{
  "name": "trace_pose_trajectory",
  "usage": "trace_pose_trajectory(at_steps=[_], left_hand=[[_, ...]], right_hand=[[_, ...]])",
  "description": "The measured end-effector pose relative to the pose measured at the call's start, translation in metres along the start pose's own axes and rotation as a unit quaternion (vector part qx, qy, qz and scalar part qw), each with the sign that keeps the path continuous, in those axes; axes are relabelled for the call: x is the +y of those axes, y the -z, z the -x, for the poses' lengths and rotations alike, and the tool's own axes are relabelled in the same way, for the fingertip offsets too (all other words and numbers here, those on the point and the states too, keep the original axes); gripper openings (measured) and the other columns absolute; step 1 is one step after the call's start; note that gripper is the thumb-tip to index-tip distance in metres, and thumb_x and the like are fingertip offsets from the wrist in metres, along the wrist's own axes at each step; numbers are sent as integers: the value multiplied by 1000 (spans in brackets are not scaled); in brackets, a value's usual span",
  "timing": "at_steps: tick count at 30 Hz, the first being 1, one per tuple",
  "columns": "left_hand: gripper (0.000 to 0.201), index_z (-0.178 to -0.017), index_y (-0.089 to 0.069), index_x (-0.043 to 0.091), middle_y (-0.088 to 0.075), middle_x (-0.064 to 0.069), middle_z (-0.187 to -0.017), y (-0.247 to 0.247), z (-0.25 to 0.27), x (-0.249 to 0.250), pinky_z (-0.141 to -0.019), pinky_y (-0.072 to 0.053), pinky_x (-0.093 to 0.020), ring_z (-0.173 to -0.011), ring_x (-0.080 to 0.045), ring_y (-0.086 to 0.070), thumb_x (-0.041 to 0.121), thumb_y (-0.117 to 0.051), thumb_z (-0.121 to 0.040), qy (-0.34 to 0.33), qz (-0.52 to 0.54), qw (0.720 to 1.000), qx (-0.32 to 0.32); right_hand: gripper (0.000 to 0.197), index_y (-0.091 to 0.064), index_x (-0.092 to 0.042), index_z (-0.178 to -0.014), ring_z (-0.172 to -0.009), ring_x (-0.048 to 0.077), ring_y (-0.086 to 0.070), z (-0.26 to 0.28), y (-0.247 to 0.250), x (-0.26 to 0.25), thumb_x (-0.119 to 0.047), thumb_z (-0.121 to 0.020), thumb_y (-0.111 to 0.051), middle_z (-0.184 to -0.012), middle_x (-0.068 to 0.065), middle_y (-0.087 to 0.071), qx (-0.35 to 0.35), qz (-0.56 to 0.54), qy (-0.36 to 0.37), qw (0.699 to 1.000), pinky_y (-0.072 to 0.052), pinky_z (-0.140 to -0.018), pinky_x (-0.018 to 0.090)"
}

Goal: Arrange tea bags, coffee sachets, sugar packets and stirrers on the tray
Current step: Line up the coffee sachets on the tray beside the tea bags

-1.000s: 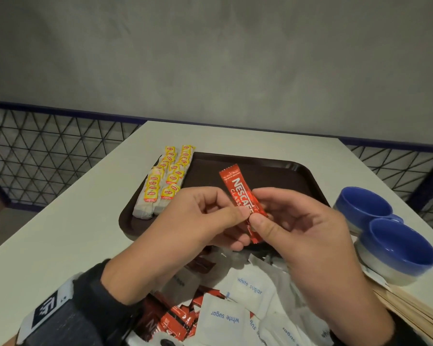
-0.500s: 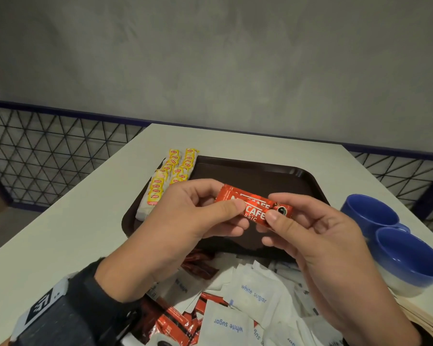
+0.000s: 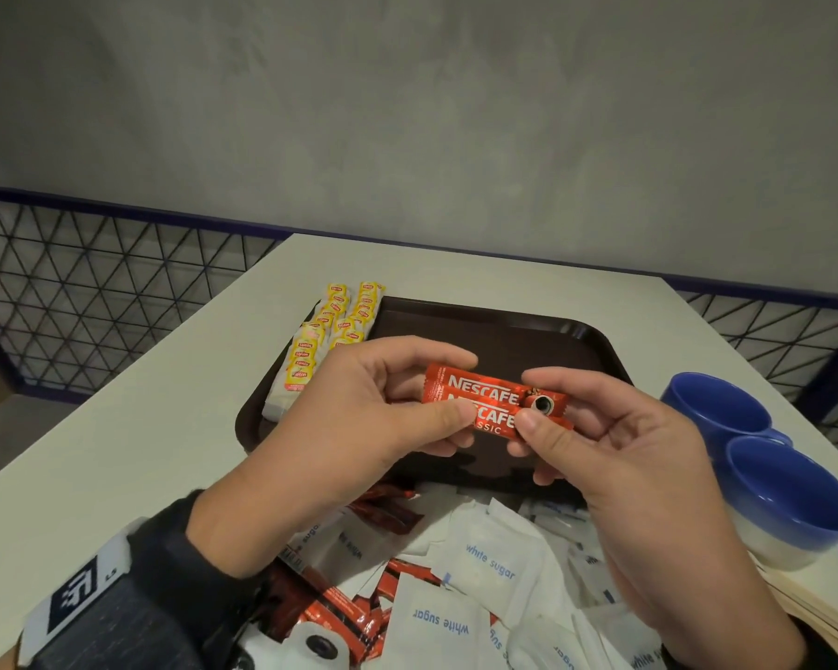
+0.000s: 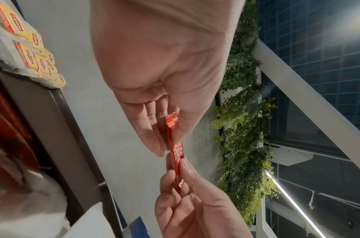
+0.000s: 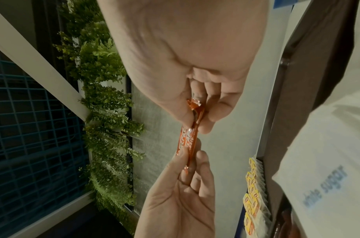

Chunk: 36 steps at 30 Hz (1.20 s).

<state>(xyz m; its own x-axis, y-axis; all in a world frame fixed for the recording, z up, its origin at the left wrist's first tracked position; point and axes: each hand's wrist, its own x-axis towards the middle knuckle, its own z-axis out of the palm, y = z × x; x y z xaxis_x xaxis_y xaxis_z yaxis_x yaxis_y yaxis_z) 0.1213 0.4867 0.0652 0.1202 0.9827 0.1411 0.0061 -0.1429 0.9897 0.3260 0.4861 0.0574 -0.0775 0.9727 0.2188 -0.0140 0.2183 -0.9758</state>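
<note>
Over the tray, left to right:

Tea bags (image 3: 327,338): laid in two overlapping rows along the left edge of the tray (image 3: 576,333); probably that section is finished, the rest of the floor kept bare for what follows.

Left hand (image 3: 359,423): thumb and curled fingers pinching the left end of the sachets (image 3: 485,403).

Sachets: two red coffee sticks, one overlapping the other, held level above the tray's near half, labels up; likely being squared together so both go down as a neat pair.

Right hand (image 3: 615,456): thumb and fingertips pinching the right end, steadying the pair.

Cups (image 3: 765,471): two blue ones, just right of the tray, off it.

Pile (image 3: 480,577): loose sugar packets and more red sachets, heaped at the near edge, within easy reach, not yet sorted.

Stirrers (image 3: 823,616): wooden, partly seen at the near right, under the closer cup's edge, still off the tray.
</note>
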Motion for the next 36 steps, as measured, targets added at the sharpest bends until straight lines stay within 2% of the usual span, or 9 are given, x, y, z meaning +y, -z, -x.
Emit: trace_pose_trajectory(at_steps=[9, 16, 19, 22, 26, 28, 32, 35, 36], left_hand=[[31, -113, -75, 16, -80, -12, -97, 2, 0, 2, -74, -65, -33, -83, -28, -79, 14, -74, -82, 29, 35, 999, -21], [22, -111, -74, 13, -80, -12, -96, 7, 1, 5, -76, -63, -36, -85, -28, -78, 12, -73, -89, 29, 21, 998, -54], [17, -106, -73, 11, -80, -12, -93, 12, 1, 9, -76, -62, -37, -86, -27, -78, 12, -73, -90, 24, 12, 998, -63], [10, -98, -74, 11, -80, -13, -92, 19, -2, 12, -77, -61, -37, -86, -26, -78, 14, -74, -89, 19, 39, 998, -49], [14, -106, -73, 6, -80, -13, -92, 30, -8, 16, -73, -64, -32, -82, -25, -77, 12, -71, -93, 7, 91, 995, 25], [18, -111, -73, 11, -80, -10, -95, 40, -14, 16, -77, -64, -36, -84, -23, -78, 14, -73, -93, -3, 113, 989, 98], [22, -110, -72, 19, -78, -9, -105, 68, -25, 16, -80, -63, -38, -90, -23, -79, 15, -79, -90, -15, 136, 963, 233], [16, -106, -73, 15, -78, -10, -106, 85, -25, 18, -82, -63, -38, -90, -27, -78, 11, -76, -90, -27, 160, 948, 275], [14, -104, -74, 15, -78, -10, -106, 89, -25, 18, -81, -64, -38, -90, -27, -79, 11, -75, -90, -32, 165, 945, 281]], right_hand=[[34, -75, -26, -106, -79, 21, -74, 0, -1, -5, -17, -72, -74, -95, 4, -79, -4, -21, -14, 1000, -60, -63, 29], [34, -73, -47, -102, -101, 4, -70, 11, 0, -20, -35, -71, -71, -103, -14, -74, -41, 143, 45, 988, -63, -71, 29], [33, -72, -53, -100, -89, 8, -73, 10, -6, -38, -41, -70, -70, -96, -15, -75, -107, 219, 30, 969, -64, -68, 33], [26, -77, -46, -94, -74, 19, -75, -4, -16, -57, -29, -75, -75, -86, -5, -78, -204, 212, -15, 956, -61, -62, 30], [16, -81, -12, -95, -63, 22, -69, -52, -29, -71, -9, -81, -75, -78, 16, -75, -241, 214, -29, 946, -56, -57, 24], [15, -78, -3, -97, -64, 19, -67, -89, -37, -69, -7, -83, -73, -79, 20, -73, -254, 234, -45, 938, -54, -56, 22], [8, -74, -1, -97, -61, 11, -68, -163, -59, -48, -1, -89, -71, -77, 11, -73, -239, 297, -82, 921, -56, -56, 19], [3, -76, -4, -91, -65, 15, -67, -207, -79, -18, -3, -89, -74, -74, 6, -72, -248, 369, -99, 890, -58, -64, 26], [2, -76, -5, -90, -63, 15, -65, -219, -85, -7, -5, -88, -75, -72, 6, -71, -244, 405, -98, 876, -58, -59, 25]])
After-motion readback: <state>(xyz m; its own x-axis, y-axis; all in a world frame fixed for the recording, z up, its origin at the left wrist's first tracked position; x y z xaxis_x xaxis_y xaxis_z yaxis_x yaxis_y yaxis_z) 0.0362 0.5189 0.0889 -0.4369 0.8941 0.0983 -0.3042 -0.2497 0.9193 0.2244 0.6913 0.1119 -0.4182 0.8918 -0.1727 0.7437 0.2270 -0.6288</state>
